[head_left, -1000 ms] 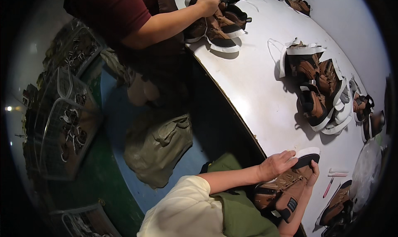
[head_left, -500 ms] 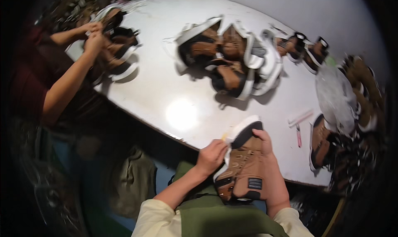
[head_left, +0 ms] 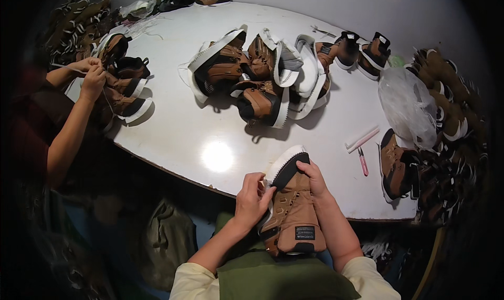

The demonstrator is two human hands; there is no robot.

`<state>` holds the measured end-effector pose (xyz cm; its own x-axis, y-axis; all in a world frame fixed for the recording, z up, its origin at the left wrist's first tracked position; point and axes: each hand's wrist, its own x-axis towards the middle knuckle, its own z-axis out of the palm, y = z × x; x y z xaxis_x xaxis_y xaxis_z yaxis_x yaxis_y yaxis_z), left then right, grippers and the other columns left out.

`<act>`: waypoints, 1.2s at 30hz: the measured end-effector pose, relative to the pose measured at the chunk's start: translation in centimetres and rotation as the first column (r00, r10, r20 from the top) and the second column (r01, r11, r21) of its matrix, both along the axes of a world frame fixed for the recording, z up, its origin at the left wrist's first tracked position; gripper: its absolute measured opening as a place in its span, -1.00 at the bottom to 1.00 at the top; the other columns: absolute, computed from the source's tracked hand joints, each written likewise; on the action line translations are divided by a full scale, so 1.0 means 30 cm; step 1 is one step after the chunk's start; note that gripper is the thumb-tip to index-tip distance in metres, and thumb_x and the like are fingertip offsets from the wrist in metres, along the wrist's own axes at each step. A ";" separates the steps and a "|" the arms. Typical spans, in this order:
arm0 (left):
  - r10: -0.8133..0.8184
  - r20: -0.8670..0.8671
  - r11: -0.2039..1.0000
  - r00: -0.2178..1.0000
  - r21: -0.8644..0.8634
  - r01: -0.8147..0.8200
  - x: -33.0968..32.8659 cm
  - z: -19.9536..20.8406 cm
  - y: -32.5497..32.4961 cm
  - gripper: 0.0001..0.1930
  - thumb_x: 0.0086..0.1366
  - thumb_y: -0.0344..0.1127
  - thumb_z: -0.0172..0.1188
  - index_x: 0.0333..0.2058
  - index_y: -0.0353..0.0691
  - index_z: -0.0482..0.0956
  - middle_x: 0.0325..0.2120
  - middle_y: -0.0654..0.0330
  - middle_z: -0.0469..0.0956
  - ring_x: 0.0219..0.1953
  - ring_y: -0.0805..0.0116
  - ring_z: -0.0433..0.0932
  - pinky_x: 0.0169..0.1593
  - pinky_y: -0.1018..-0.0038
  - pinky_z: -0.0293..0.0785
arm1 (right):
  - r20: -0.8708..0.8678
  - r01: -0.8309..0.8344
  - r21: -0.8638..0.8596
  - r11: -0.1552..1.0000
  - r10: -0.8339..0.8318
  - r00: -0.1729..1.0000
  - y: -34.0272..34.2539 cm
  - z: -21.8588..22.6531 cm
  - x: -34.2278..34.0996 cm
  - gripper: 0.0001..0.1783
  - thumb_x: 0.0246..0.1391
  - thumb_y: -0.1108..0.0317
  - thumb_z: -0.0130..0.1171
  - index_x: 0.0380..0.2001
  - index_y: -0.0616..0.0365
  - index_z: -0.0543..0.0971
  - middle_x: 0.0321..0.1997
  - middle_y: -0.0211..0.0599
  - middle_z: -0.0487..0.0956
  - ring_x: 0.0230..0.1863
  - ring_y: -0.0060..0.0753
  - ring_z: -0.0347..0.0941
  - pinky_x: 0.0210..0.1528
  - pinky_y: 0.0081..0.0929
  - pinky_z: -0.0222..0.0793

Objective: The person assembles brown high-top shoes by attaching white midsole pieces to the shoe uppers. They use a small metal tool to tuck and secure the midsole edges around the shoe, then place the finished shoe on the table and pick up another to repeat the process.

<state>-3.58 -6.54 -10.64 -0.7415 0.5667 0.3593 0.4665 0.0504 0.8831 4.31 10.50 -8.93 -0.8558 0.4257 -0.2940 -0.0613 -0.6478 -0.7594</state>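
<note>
A brown and black high-top shoe (head_left: 302, 208) with a white sole is held above my lap, toe pointing away from me and tongue toward me. My right hand (head_left: 315, 183) grips its toe end from the right side, thumb on the black toe cap. Along the left edge of the sole, near the toe, my left hand (head_left: 251, 200) is closed in a pinch, its thumb against the shoe. Whatever small thing lies between those fingers is too small to make out. Loose stitching runs along the rim where white sole meets black upper.
A heap of similar shoes (head_left: 257, 82) lies mid-table. Right of my hands are a pink-handled tool (head_left: 363, 162), a pale stick-like piece (head_left: 363, 139), a single shoe (head_left: 396, 166) and a plastic bag (head_left: 404, 106). At left, another person's hands (head_left: 92, 77) work with thread beside shoes.
The whole view has shifted, so the table things appear further left and lower. My left hand stays at the sole edge, and the yellow bit by its fingers is out of sight.
</note>
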 end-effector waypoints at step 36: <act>-0.064 -0.079 0.997 0.995 -0.057 0.059 -0.018 -0.008 -0.029 -0.70 0.03 -0.48 0.31 -0.24 -0.31 0.45 -0.30 0.09 0.46 -0.49 0.33 0.54 -0.46 0.47 0.50 | 0.169 -0.495 0.866 -0.074 -0.888 0.428 0.387 -0.112 0.454 -0.60 0.01 0.24 0.19 -0.13 0.28 0.53 -0.15 -0.06 0.47 -0.07 -0.04 0.36 0.02 -0.21 0.29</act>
<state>-4.12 -7.41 -10.89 -0.6742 0.6309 0.3840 0.5401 0.0664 0.8390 17.94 22.11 -12.28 -0.3544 0.8619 0.3627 0.8688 0.4469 -0.2133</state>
